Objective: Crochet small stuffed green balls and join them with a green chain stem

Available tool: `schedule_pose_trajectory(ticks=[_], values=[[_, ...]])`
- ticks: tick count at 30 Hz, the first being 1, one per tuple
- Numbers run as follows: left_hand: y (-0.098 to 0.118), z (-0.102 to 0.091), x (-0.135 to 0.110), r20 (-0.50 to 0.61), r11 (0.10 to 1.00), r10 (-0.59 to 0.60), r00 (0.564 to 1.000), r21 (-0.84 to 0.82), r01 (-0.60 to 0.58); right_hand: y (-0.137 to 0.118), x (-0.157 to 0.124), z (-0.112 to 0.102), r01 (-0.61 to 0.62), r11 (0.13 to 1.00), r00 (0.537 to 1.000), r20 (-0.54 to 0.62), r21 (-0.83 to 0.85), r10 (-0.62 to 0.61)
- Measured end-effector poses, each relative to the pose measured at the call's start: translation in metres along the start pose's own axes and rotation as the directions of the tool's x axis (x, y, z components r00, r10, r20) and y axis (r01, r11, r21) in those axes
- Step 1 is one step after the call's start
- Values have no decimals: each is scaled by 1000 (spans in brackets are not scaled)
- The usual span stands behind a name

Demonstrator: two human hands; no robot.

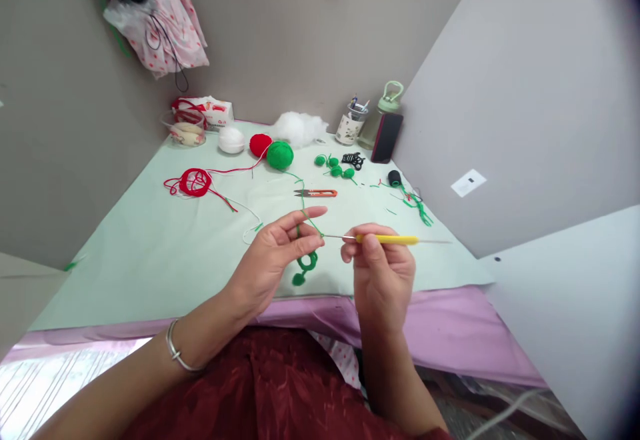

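My right hand (383,273) grips a crochet hook (393,239) by its yellow handle, the thin metal shaft pointing left. At the hook's tip is a small loop of green yarn (313,224). My left hand (280,247) pinches the work beside that tip, with yarn running over its raised index finger. Below the left fingers hangs a green crocheted piece (307,263), made of a ring and a small leaf-like end. The strand leads back over the table to a green yarn ball (280,155).
Orange-handled thread snips (317,193) lie just beyond my hands. Red yarn ball (261,145), white yarn ball (231,140) and stuffing (300,129) sit behind. Loose red yarn (195,183) is at left; small green pieces (336,171), a phone (387,138) and a bottle (370,127) are at right.
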State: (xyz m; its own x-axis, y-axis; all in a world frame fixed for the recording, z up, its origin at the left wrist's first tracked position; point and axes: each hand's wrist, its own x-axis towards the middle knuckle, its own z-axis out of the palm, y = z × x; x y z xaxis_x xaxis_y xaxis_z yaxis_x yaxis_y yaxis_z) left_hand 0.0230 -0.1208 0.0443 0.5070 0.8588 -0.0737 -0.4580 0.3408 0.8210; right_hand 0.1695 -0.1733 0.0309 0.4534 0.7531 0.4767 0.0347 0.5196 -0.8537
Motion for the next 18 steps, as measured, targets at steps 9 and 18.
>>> schedule_pose_trajectory(ticks=[9,18], values=[[17,-16,28,21,997,52,998,-58,-51,-3,60,-6,133,937,900,436,-322,23],[41,-52,84,-62,995,20,998,-96,-26,96,154,-8,491,346,708,597,-800,377]])
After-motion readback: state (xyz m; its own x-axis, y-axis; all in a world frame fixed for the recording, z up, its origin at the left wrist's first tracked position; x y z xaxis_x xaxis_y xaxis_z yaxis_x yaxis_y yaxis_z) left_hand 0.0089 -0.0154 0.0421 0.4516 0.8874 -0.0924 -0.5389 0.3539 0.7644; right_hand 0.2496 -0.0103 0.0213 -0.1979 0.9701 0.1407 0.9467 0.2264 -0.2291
